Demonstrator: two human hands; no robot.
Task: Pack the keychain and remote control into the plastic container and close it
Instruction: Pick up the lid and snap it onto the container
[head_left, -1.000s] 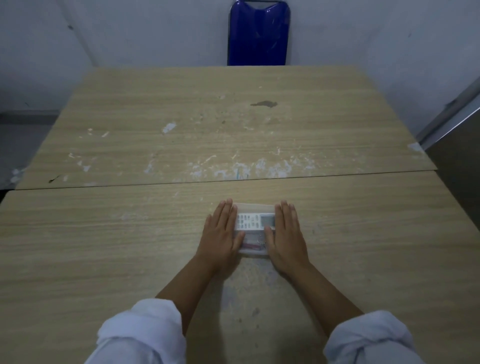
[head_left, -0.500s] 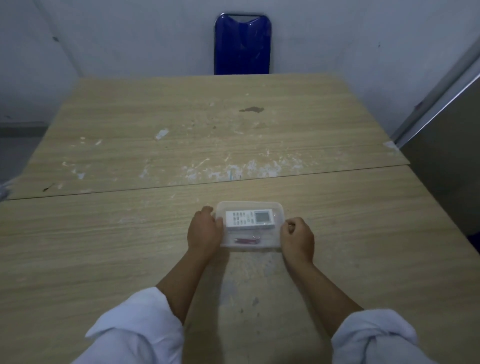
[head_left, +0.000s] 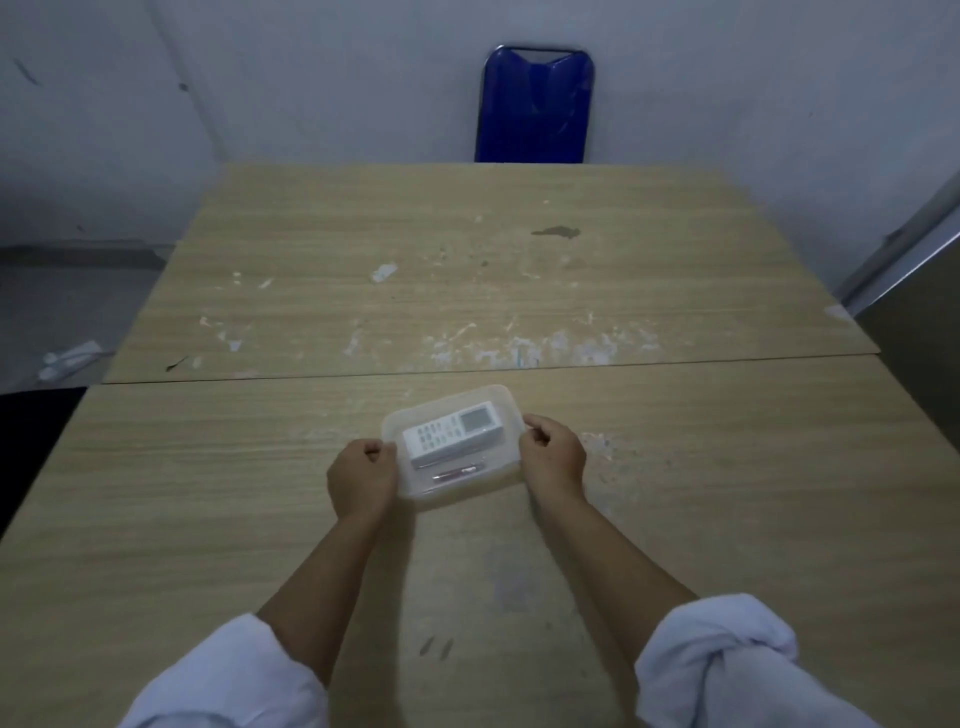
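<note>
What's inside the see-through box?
Inside the plastic container, through its clear lid, lie a white remote control and, nearer the person, a reddish keychain. Anything beneath the remote is hidden.

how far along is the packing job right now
Packed: the remote and keychain lie inside the container, lid apparently on. In hand: left hand and right hand grip its ends. Left: perhaps confirming the seal, which can't be told here.

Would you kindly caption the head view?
Both hands, left hand and right hand, grip lidded container holding remote, keychain.
</note>
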